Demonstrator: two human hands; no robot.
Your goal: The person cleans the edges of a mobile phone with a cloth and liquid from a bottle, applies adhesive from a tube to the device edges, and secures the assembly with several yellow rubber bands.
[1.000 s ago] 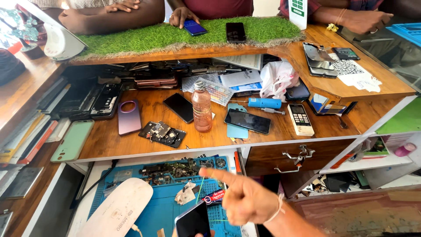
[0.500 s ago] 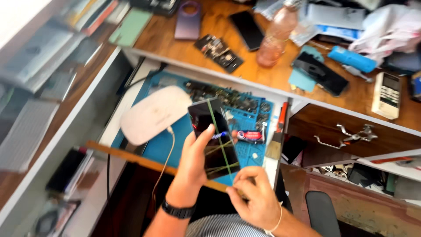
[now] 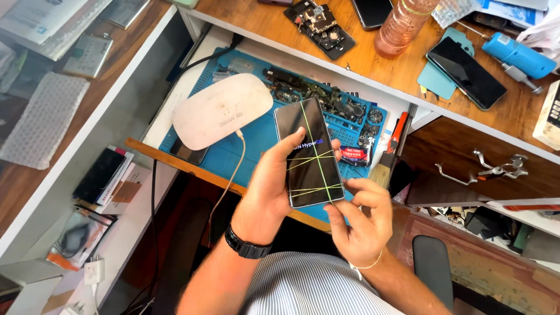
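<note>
Smartphone (image 3: pixel 309 153) sits upright in the person's left hand (image 3: pixel 269 186), screen facing up toward the head camera, held above the near edge of the blue repair mat (image 3: pixel 262 131). Its long axis runs away from the body, tilted a little to the left at the top. Screen is lit, with thin yellow-green lines crossing it, one running nearly its full length.

Left hand cradles the phone from the left and underneath; thumb lies across the left edge of the glass, other fingers curl round the back, tips showing at the right edge. A dark wristwatch (image 3: pixel 248 247) is on that wrist.

Right hand (image 3: pixel 361 224) is just beside the phone's lower right corner, fingers (image 3: pixel 366 188) loosely bent and slightly apart, index tip touching or almost touching the bottom edge; cannot tell which. It grips nothing.

Around: white dome-shaped lamp unit (image 3: pixel 220 109) lies on the mat to the left, its cable trailing toward the person. Loose phone parts (image 3: pixel 326 96) crowd the mat's far side. An orange-handled tool (image 3: pixel 398 132) and a brush (image 3: pixel 382 174) lie to the right, near the right hand. Upper wooden shelf (image 3: pixel 361 64) carries a pink bottle (image 3: pixel 402 26), a dark phone (image 3: pixel 465 71) and a blue cylinder (image 3: pixel 518 54).

Nothing stands between the right fingers and the phone.
</note>
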